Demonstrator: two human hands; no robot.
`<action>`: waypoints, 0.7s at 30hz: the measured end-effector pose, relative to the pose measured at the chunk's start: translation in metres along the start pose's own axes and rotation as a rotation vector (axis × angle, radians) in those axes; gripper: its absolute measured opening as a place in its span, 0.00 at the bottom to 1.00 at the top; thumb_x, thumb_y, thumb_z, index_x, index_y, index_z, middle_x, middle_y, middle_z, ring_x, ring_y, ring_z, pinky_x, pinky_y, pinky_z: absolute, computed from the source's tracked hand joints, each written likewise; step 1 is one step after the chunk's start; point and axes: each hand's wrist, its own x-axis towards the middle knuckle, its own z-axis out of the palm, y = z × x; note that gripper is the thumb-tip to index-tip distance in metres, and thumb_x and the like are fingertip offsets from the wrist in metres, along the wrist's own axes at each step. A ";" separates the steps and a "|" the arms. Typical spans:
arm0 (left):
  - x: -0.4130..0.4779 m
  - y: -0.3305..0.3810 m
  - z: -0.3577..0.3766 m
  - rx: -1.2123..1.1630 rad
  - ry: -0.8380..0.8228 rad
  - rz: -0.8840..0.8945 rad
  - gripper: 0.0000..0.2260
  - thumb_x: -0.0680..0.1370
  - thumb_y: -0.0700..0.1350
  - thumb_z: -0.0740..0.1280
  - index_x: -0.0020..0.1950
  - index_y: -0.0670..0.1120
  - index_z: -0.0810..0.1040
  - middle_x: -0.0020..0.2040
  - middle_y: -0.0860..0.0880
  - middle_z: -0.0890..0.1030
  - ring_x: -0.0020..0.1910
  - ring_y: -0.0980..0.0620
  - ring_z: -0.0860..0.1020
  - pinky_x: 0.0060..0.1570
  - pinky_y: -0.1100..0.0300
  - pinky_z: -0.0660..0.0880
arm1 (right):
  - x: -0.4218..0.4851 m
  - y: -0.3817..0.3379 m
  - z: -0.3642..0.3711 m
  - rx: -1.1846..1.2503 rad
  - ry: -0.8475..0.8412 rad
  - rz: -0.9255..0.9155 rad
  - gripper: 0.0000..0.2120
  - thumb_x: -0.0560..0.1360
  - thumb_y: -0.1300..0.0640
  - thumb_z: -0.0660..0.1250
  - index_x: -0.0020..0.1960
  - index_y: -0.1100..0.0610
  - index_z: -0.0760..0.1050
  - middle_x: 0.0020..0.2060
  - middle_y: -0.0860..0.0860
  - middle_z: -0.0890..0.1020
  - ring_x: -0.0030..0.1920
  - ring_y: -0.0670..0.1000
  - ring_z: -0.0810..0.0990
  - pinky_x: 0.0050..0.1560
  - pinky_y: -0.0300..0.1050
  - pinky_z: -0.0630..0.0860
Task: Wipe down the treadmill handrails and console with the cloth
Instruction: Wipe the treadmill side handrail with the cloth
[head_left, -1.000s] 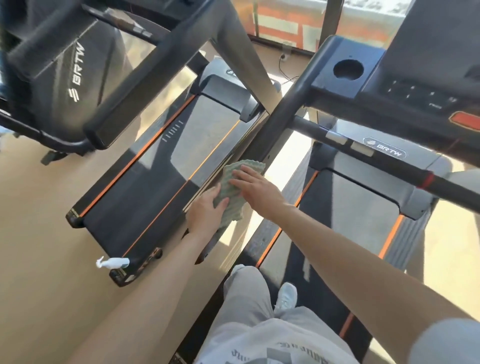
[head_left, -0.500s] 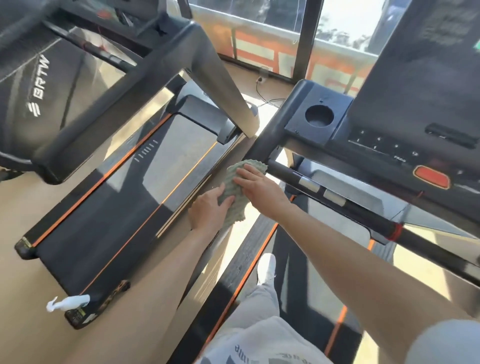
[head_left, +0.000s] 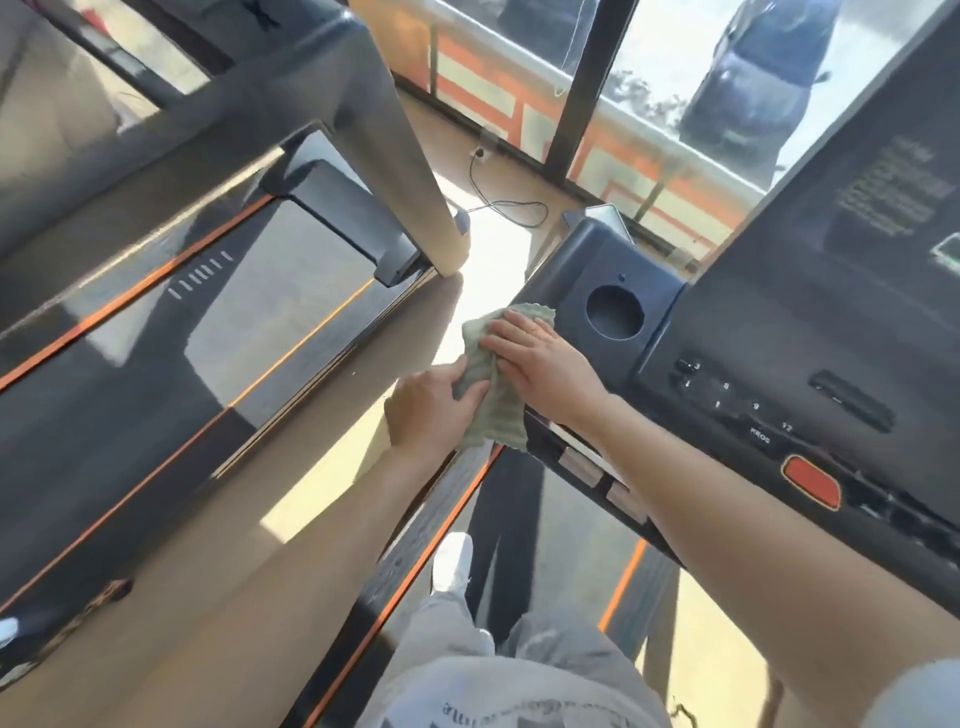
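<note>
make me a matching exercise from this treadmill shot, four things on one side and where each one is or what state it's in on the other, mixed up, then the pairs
Things
1. cloth
2. cup holder
3. orange button
4. white shoe

Places or states
A. round and empty, on the console's left corner
B. on the belt, below the arms
C. pressed under the right hand, its lower part gripped by the left hand
D. on the console's lower edge, right of the number keys

Pairs: 1-C, 2-A, 3-D, 4-B

Sunlit wooden floor (head_left: 322, 499), window (head_left: 670, 47)
</note>
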 end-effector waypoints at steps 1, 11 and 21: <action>0.007 0.004 0.003 0.001 -0.004 -0.002 0.19 0.78 0.61 0.69 0.67 0.57 0.80 0.54 0.50 0.85 0.55 0.43 0.81 0.48 0.54 0.75 | 0.004 0.006 -0.005 -0.010 -0.034 0.013 0.16 0.85 0.54 0.58 0.71 0.53 0.75 0.72 0.51 0.74 0.77 0.54 0.65 0.80 0.51 0.56; 0.085 0.058 0.029 0.031 -0.042 0.084 0.22 0.78 0.61 0.69 0.67 0.51 0.80 0.59 0.48 0.78 0.58 0.48 0.74 0.48 0.58 0.68 | 0.030 0.068 -0.047 -0.006 -0.186 0.299 0.22 0.86 0.50 0.54 0.80 0.47 0.62 0.81 0.45 0.58 0.81 0.46 0.49 0.81 0.48 0.49; 0.148 0.113 0.049 0.073 -0.115 0.214 0.24 0.80 0.57 0.69 0.73 0.49 0.74 0.64 0.47 0.76 0.63 0.46 0.75 0.57 0.54 0.73 | 0.018 0.117 -0.064 -0.085 -0.186 0.514 0.26 0.87 0.45 0.48 0.83 0.48 0.48 0.83 0.50 0.49 0.82 0.50 0.45 0.81 0.48 0.42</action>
